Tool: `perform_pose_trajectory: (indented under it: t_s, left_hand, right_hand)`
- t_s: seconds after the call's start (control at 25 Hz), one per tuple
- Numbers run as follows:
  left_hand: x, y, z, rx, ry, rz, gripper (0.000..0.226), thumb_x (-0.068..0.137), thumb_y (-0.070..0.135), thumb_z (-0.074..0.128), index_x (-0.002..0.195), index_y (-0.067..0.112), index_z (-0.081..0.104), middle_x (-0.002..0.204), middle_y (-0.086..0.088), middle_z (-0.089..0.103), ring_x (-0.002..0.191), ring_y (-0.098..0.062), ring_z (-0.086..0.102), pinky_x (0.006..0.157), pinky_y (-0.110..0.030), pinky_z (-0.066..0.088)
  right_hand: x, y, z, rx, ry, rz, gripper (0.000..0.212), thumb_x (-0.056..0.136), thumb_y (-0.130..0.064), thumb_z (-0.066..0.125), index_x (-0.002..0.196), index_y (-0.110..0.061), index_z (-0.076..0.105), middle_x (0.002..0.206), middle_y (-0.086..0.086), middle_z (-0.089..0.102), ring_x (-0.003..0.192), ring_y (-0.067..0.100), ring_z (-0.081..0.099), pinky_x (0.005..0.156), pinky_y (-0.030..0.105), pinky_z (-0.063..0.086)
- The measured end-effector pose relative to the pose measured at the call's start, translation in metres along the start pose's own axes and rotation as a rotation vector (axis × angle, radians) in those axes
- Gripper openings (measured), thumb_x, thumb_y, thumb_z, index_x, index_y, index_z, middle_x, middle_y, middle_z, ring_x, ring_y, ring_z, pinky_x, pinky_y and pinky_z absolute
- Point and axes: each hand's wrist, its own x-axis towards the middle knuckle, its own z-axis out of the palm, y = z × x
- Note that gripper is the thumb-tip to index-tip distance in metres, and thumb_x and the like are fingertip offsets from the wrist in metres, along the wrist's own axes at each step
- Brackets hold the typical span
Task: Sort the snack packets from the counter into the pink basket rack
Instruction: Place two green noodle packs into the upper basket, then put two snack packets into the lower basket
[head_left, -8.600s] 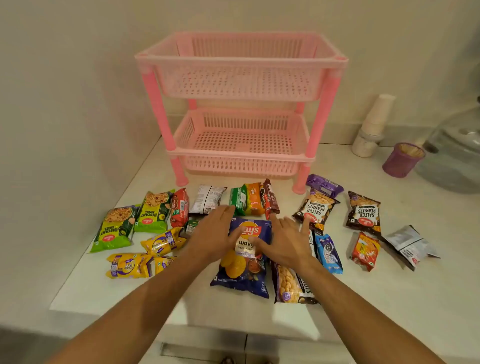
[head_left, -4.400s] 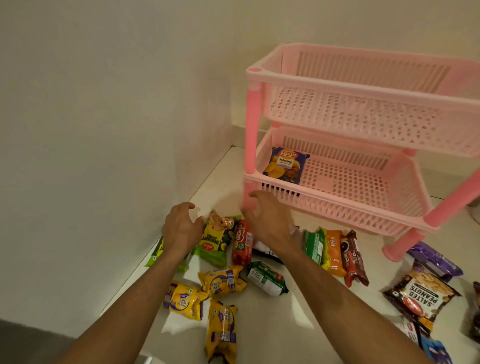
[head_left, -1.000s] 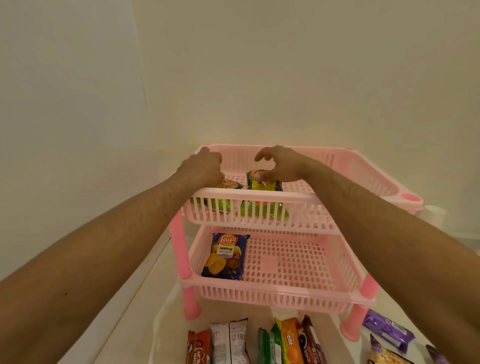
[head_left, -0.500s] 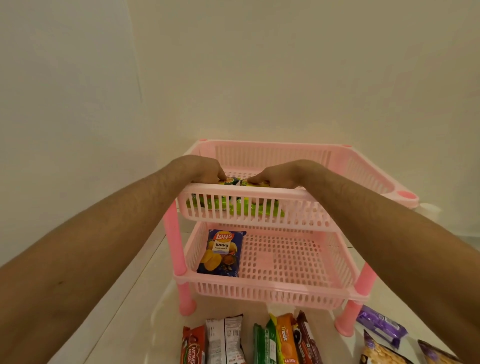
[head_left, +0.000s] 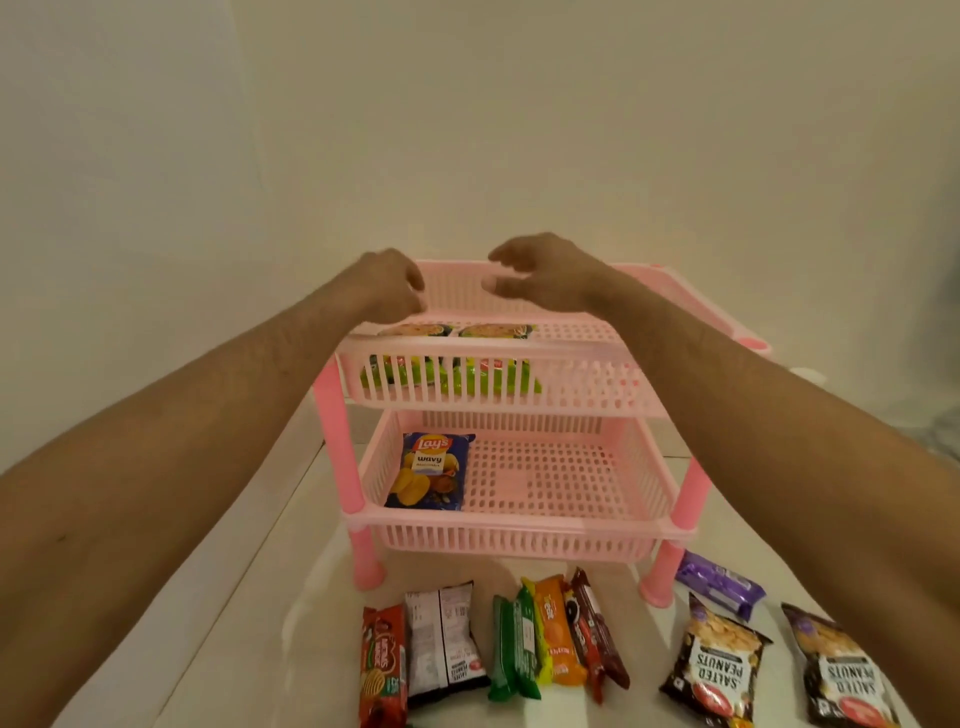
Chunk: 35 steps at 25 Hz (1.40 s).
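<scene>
Two green crinkly noodle packets (head_left: 457, 364) are laid side by side in the top tray of the pink plastic basket rack (head_left: 571, 384). A blue shiny chip bag (head_left: 431, 470) is laid in the bottom tray. The left hand (head_left: 387, 286) and right hand (head_left: 540, 278) are held above the top tray, fingers loosely curled, with nothing gripped. More snack packets (head_left: 556, 634) are spread on the white counter (head_left: 291, 623).

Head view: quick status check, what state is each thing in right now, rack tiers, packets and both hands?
Left hand: open, empty, above the top tier.
Right hand: open, empty, above the top tier.
Green packets: two, lying side by side in the top tier.
Top tier: right part bare.
Lay's packet: flat in the bottom tier, left side.
Bottom tier: otherwise bare.
Counter packets: unsorted in front of the rack.
</scene>
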Motion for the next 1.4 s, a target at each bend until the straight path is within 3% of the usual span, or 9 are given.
perform_pose_trajectory:
  t_s: [0.2,0.4,0.48,0.64,0.88,1.04,1.16,1.28,1.4]
  left_hand:
    - [-0.069,0.031,0.015,-0.242,0.544,0.374,0.022,0.089,0.027,0.061,0.108,0.018,0.066,0.118,-0.005,0.059,0.112,-0.019,0.054,0.095,-0.027,0.037]
    - [-0.144,0.065,0.085,-0.298,0.645,0.528,0.021,0.087,0.024,0.062,0.101,0.010,0.067,0.111,-0.011,0.057,0.107,-0.023,0.053,0.091,-0.034,0.043]
    - [-0.165,0.074,0.120,-0.328,0.535,0.512,0.021,0.087,0.028,0.060,0.102,0.014,0.065,0.111,-0.005,0.054,0.106,-0.014,0.049,0.092,-0.027,0.040]
    - [-0.208,0.092,0.194,-0.345,0.133,0.493,0.034,0.084,0.035,0.063,0.115,0.023,0.059,0.118,0.006,0.048,0.107,-0.002,0.038,0.096,-0.025,0.036]
    - [-0.270,0.117,0.287,-0.300,-0.434,0.510,0.057,0.091,0.042,0.058,0.140,0.018,0.042,0.135,-0.008,0.048,0.121,-0.023,0.048,0.099,-0.033,0.039]
    - [-0.294,0.123,0.321,-0.241,-0.621,0.401,0.063,0.094,0.040,0.054,0.147,0.016,0.030,0.148,-0.011,0.039,0.134,-0.025,0.039,0.108,-0.035,0.033]
    - [-0.303,0.126,0.333,-0.144,-0.732,0.362,0.071,0.091,0.047,0.055,0.149,0.017,0.026,0.149,-0.009,0.038,0.132,-0.025,0.042,0.105,-0.037,0.037]
    - [-0.305,0.130,0.335,0.005,-0.671,0.369,0.065,0.088,0.050,0.057,0.142,0.017,0.038,0.135,-0.010,0.050,0.118,-0.027,0.052,0.093,-0.040,0.046]
    - [-0.298,0.133,0.329,0.036,-0.665,0.351,0.055,0.082,0.049,0.066,0.124,0.016,0.052,0.116,-0.011,0.055,0.105,-0.028,0.056,0.078,-0.034,0.044]
  right_hand:
    - [-0.077,-0.005,0.009,0.081,0.419,-0.044,0.048,0.091,-0.042,0.064,0.132,-0.018,0.058,0.138,-0.001,0.057,0.129,0.014,0.049,0.106,0.027,0.037]
    - [-0.174,0.011,0.045,0.136,0.617,-0.046,0.055,0.092,-0.037,0.064,0.140,-0.015,0.049,0.149,0.004,0.044,0.140,0.018,0.038,0.115,0.033,0.029]
    - [-0.211,0.027,0.062,0.141,0.597,0.024,0.057,0.091,-0.036,0.064,0.141,-0.016,0.046,0.150,0.003,0.043,0.140,0.017,0.037,0.115,0.034,0.030]
    - [-0.285,0.063,0.099,0.174,0.456,0.215,0.060,0.089,-0.029,0.069,0.142,-0.017,0.046,0.149,0.003,0.044,0.134,0.011,0.039,0.113,0.037,0.034]
    - [-0.395,0.096,0.155,0.160,0.174,0.392,0.056,0.089,-0.036,0.068,0.137,-0.013,0.051,0.142,0.006,0.050,0.134,0.023,0.041,0.110,0.046,0.035]
    - [-0.454,0.099,0.182,0.171,-0.018,0.345,0.061,0.084,-0.039,0.072,0.138,-0.020,0.050,0.135,0.002,0.051,0.126,0.020,0.041,0.106,0.033,0.035]
    - [-0.476,0.100,0.190,0.091,-0.223,0.236,0.059,0.082,-0.042,0.073,0.134,-0.023,0.054,0.126,-0.001,0.057,0.117,0.017,0.047,0.099,0.031,0.039]
    - [-0.481,0.098,0.197,-0.095,-0.332,0.162,0.057,0.081,-0.045,0.071,0.131,-0.022,0.058,0.125,-0.002,0.058,0.116,0.018,0.046,0.095,0.029,0.035]
    - [-0.478,0.096,0.196,-0.168,-0.415,0.152,0.057,0.084,-0.047,0.067,0.133,-0.019,0.057,0.129,0.000,0.057,0.118,0.023,0.047,0.098,0.035,0.035]
